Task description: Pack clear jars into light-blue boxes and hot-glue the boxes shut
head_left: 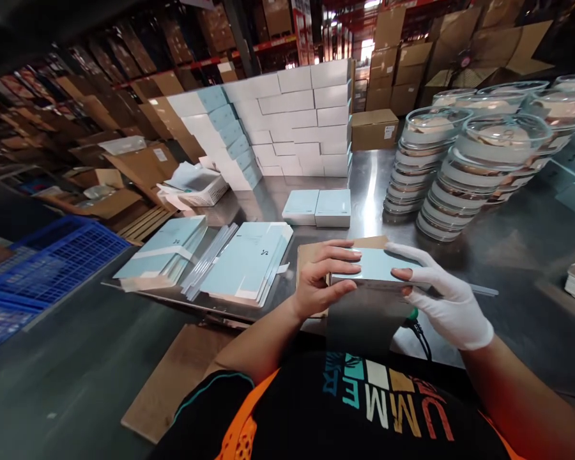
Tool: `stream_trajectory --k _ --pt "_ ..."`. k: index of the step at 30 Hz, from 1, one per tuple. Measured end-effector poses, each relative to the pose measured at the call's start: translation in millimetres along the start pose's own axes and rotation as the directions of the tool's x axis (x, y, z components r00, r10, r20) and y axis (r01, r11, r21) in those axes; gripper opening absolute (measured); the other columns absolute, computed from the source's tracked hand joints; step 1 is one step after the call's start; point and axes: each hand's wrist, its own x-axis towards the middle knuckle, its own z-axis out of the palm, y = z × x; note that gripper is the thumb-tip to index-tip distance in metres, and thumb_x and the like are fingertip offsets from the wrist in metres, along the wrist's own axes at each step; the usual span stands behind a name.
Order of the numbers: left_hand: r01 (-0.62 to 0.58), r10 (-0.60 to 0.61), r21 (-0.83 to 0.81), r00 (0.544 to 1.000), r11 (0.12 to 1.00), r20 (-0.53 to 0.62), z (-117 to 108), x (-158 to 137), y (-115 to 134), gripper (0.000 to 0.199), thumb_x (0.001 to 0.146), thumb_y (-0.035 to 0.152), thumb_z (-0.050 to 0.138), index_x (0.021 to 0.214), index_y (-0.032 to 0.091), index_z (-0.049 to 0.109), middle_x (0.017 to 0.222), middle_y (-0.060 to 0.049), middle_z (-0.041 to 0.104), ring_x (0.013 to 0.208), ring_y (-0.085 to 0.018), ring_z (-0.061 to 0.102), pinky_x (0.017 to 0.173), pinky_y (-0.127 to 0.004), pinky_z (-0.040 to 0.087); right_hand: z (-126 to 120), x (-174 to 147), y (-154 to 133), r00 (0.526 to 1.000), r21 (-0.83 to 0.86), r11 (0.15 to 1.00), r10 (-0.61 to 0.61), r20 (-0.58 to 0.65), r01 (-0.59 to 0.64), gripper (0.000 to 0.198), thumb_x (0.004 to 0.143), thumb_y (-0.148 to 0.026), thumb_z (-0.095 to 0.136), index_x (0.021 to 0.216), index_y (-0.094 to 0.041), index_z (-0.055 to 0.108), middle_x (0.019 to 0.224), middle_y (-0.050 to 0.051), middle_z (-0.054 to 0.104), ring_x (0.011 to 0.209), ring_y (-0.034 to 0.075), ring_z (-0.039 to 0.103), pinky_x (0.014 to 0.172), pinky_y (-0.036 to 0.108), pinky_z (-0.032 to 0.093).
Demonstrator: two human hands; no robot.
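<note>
A light blue flat box point(376, 263) is held level between my two hands at the near edge of the metal table. My left hand point(322, 276), bare, grips its left end, with fingers across the top and the thumb along the near side. On the right end closes my right hand point(448, 295), in a white glove that leaves some fingertips bare. The box's underside is hidden. Just below it is a smooth grey surface point(361, 316) whose kind I cannot make out. Brown cardboard point(306, 255) shows behind my left hand. Farther back lie two closed light blue boxes point(316, 203) side by side.
Stacks of light blue card sheets point(246, 259) and clear strips point(208, 262) lie left. A wall of white boxes point(292, 121) stands at the back, near a white basket point(206, 191). Tall stacks of round glass dishes point(455, 198) stand right. A blue crate point(76, 262) is far left.
</note>
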Motion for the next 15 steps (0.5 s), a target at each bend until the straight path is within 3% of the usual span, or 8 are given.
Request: stream_trajectory --k 3,5,7,9,11,13,15 --pt "-0.018 0.019 -0.012 1.000 1.000 0.014 -5.5 4.9 -2.4 0.040 0.098 0.063 0.073 0.095 0.025 0.083 0.109 -0.013 0.083 0.125 -0.035 0.074 0.112 -0.061 0.055 -3.8 4.1 2.6 1.000 -0.033 0.999 -0.031 0.002 0.031 0.017 0.102 -0.034 0.077 0.117 -0.035 0.084 0.147 0.009 0.072 0.138 0.030 0.069 0.121 0.052 0.054" --pt "-0.011 0.008 0.033 0.995 0.999 0.104 -13.5 12.4 1.4 0.035 0.096 0.059 0.077 0.095 0.024 0.083 0.111 -0.014 0.083 0.129 -0.036 0.073 0.113 -0.060 0.054 -2.9 4.1 4.2 0.998 -0.072 0.995 -0.064 0.020 0.065 0.020 0.104 -0.030 0.074 0.121 -0.035 0.084 0.148 0.009 0.071 0.136 0.028 0.070 0.118 0.049 0.057" --pt "-0.008 -0.031 0.157 0.969 0.988 0.246 -23.6 24.2 11.9 0.029 0.092 0.053 0.084 0.099 0.025 0.083 0.122 -0.016 0.082 0.137 -0.038 0.068 0.117 -0.060 0.052 4.4 3.4 4.3 0.988 -0.135 0.979 -0.143 0.058 0.149 0.032 0.107 -0.031 0.069 0.138 -0.036 0.077 0.157 0.010 0.065 0.142 0.027 0.066 0.120 0.047 0.056" --pt "-0.023 -0.097 0.297 0.919 0.955 0.383 -34.1 37.9 26.7 0.034 0.089 0.047 0.088 0.116 0.027 0.082 0.139 -0.017 0.077 0.139 -0.041 0.066 0.116 -0.058 0.052 16.2 7.4 4.3 0.963 -0.219 0.940 -0.243 0.114 0.263 0.060 0.109 -0.039 0.066 0.167 -0.036 0.051 0.172 0.012 0.048 0.157 0.029 0.052 0.126 0.050 0.049" --pt "-0.028 -0.159 0.374 0.874 0.927 0.460 -44.5 49.7 40.6 0.054 0.088 0.045 0.087 0.138 0.028 0.076 0.143 -0.018 0.075 0.128 -0.041 0.073 0.108 -0.054 0.058 23.2 22.3 5.6 0.931 -0.274 0.895 -0.302 0.206 0.351 0.093 0.108 -0.053 0.066 0.181 -0.030 0.013 0.180 0.016 0.033 0.165 0.032 0.038 0.132 0.052 0.042" --pt "0.014 -0.207 0.404 0.875 0.914 0.437 -55.9 56.6 49.0 0.068 0.083 0.045 0.090 0.147 0.028 0.071 0.136 -0.017 0.078 0.116 -0.040 0.077 0.101 -0.049 0.062 13.9 50.9 9.2 0.927 -0.325 0.879 -0.269 0.262 0.348 0.106 0.105 -0.064 0.064 0.181 -0.025 0.001 0.181 0.016 0.030 0.167 0.032 0.035 0.134 0.051 0.039" --pt "0.151 -0.251 0.390 0.943 0.908 0.221 -68.8 57.1 48.8 0.074 0.074 0.046 0.096 0.143 0.027 0.074 0.131 -0.015 0.079 0.114 -0.039 0.076 0.099 -0.047 0.063 -17.7 89.9 15.7 0.967 -0.451 0.858 -0.185 0.173 0.245 0.097 0.104 -0.065 0.063 0.179 -0.020 0.021 0.180 0.016 0.033 0.167 0.034 0.034 0.136 0.052 0.034"
